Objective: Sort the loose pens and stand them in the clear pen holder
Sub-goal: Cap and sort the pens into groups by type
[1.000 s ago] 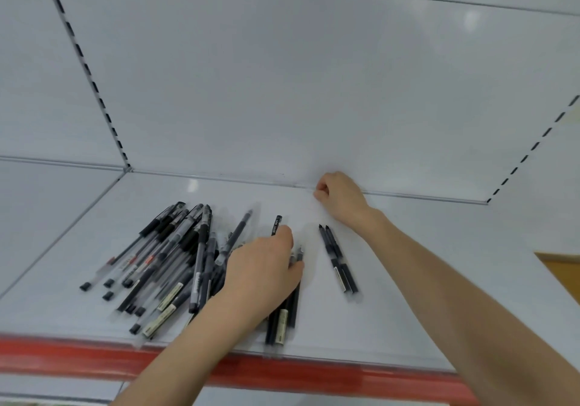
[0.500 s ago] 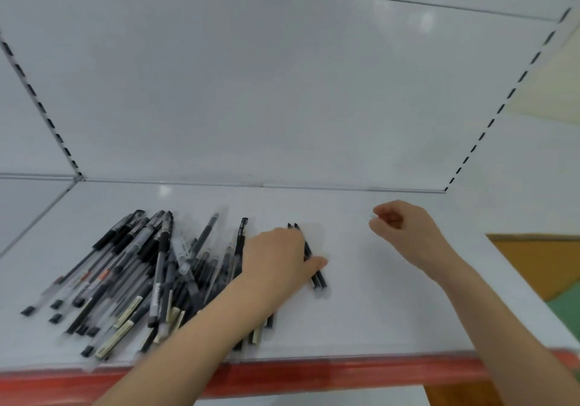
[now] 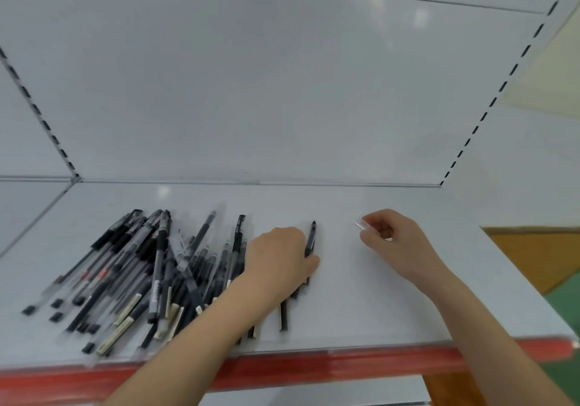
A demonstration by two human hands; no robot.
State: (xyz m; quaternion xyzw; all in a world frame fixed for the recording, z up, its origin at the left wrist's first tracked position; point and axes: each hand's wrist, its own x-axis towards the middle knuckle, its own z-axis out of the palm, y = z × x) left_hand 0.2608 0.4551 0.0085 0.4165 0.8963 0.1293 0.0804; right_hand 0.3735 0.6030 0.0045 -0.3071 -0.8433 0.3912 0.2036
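Head view, the only one supplied: a white shelf (image 3: 392, 311) with a red front strip (image 3: 345, 365), closed behind by a white back panel (image 3: 282, 92); a slotted upright (image 3: 489, 104) runs up the right corner.

The loose pens (image 3: 135, 274) lie in an untidy heap on the left half of the shelf, mostly dark-barrelled, several with clear barrels, crossing one another, their lower ends near the front edge; all lie flat.

The left hand (image 3: 279, 261) lies back-up at the right edge of the heap, over several pens; its thumb lies against a black pen (image 3: 311, 238) whose tip points toward the back panel; the fingers are hidden beneath the hand, so whether it grips or merely presses cannot be told.

The right hand (image 3: 392, 239) is well apart to the right, fingers curled, pinching a small clear piece (image 3: 360, 225) between thumb and fingertip; what the piece is cannot be made out.
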